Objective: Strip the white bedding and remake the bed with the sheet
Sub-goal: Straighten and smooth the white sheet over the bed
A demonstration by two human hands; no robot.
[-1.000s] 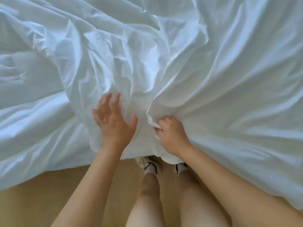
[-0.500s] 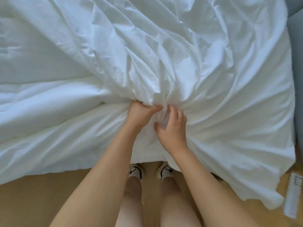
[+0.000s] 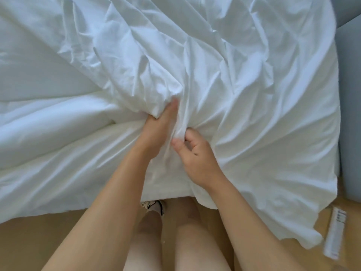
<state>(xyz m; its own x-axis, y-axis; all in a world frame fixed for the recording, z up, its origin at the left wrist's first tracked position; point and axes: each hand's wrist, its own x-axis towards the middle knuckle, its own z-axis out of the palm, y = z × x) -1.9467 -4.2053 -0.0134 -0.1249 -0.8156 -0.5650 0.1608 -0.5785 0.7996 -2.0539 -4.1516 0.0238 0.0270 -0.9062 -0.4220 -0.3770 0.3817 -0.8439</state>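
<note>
**Hands gripping the white sheet (image 3: 244,90) at the bed's near edge**

Our left hand (image 3: 160,124) had its fingers buried under a fold of the white sheet and was gripping that fold. Our right hand (image 3: 197,155), just beside it, pinched a raised ridge of the same cloth between thumb and curled fingers. The sheet lay crumpled beyond and to the right of both hands, with one corner hanging off the bed over the floor, well right of the right hand. Left of the left hand, smoother white bedding (image 3: 50,157) lay beneath the sheet and draped over the bed's near edge.

We judged the main risk to be a pull that took both layers at once. White on white, they were hard to tell apart, and a grip reaching too deep would drag the wrong one. With the hands so close together, a tug seemed likely to bunch the cloth rather than spread it. The hanging corner could also catch underfoot, since our shoe (image 3: 154,205) stood just below the hands.

Below the hands ran a light wooden floor (image 3: 39,243). Far to the right stood a grey padded panel (image 3: 349,114). On the floor near it lay a slim white object (image 3: 335,234), too blurred to name.
</note>
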